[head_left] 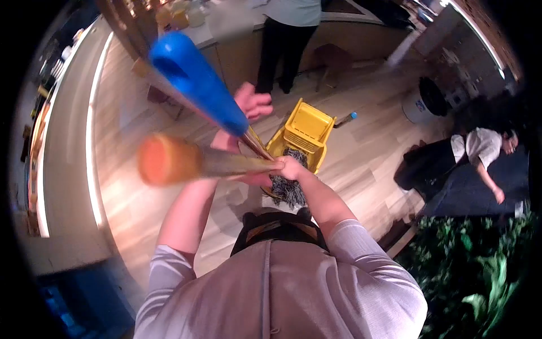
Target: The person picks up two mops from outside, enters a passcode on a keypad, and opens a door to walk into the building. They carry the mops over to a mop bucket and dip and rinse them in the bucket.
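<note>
My left hand [251,103] is raised behind a blue-handled pole [195,79], its visible fingers spread; part of the palm is hidden by the handle. My right hand [289,168] is closed around the shaft of an orange-ended pole [169,160], where the two poles cross. The orange end is blurred and close to the camera. Beyond my hands, a yellow mop bucket [320,155] with a yellow wringer [309,125] stands on the floor. Grey mop strands [291,194] hang at its near side.
A person in dark trousers [285,48] stands at a counter [240,56] ahead. Another person [483,147] bends at the right, near green plants [474,265]. A white bin [416,107] with a black liner stands back right. A long counter [70,141] runs along the left.
</note>
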Action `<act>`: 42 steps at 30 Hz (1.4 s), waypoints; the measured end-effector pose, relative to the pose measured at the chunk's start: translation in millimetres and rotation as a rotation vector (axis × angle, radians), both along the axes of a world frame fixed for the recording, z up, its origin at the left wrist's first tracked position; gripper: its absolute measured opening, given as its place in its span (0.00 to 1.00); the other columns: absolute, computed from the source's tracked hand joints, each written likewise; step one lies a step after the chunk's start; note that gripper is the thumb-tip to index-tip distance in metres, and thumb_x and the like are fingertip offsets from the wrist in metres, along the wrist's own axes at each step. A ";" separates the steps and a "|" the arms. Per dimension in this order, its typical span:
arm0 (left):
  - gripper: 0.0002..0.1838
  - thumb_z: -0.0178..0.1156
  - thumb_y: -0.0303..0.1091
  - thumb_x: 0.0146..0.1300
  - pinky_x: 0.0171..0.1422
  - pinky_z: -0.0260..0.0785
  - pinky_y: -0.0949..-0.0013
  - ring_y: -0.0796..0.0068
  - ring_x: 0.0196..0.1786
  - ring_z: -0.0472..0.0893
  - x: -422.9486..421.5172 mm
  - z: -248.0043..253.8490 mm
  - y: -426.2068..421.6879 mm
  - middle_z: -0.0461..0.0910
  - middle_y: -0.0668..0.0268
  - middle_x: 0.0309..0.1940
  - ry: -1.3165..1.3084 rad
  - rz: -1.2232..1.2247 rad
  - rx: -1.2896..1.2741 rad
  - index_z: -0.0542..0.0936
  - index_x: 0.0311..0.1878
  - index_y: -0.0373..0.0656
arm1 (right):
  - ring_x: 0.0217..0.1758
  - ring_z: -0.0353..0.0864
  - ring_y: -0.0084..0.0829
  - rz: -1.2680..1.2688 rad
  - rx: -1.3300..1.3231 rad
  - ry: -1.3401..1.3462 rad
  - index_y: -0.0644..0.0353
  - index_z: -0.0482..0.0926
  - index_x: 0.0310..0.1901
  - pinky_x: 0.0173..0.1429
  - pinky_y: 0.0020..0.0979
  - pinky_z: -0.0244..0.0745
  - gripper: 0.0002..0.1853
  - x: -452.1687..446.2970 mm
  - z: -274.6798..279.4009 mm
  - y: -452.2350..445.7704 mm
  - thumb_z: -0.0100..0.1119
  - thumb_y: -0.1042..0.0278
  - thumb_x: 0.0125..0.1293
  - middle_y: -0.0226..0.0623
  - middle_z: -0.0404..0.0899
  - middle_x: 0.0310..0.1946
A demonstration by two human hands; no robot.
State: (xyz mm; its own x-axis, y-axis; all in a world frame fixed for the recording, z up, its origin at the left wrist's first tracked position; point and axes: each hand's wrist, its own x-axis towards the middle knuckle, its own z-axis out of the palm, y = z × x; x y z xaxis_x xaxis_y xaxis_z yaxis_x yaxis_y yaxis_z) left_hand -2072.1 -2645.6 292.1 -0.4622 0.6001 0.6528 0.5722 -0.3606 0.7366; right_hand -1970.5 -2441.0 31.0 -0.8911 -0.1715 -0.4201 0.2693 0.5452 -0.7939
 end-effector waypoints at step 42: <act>0.26 0.64 0.46 0.54 0.57 0.72 0.59 0.55 0.50 0.81 -225.1 -371.1 -359.3 0.83 0.52 0.45 -0.355 0.021 -1.573 0.80 0.50 0.37 | 0.58 0.73 0.37 -1.258 0.036 0.641 0.59 0.76 0.40 0.68 0.43 0.63 0.15 109.2 88.4 -112.5 0.73 0.66 0.55 0.40 0.78 0.48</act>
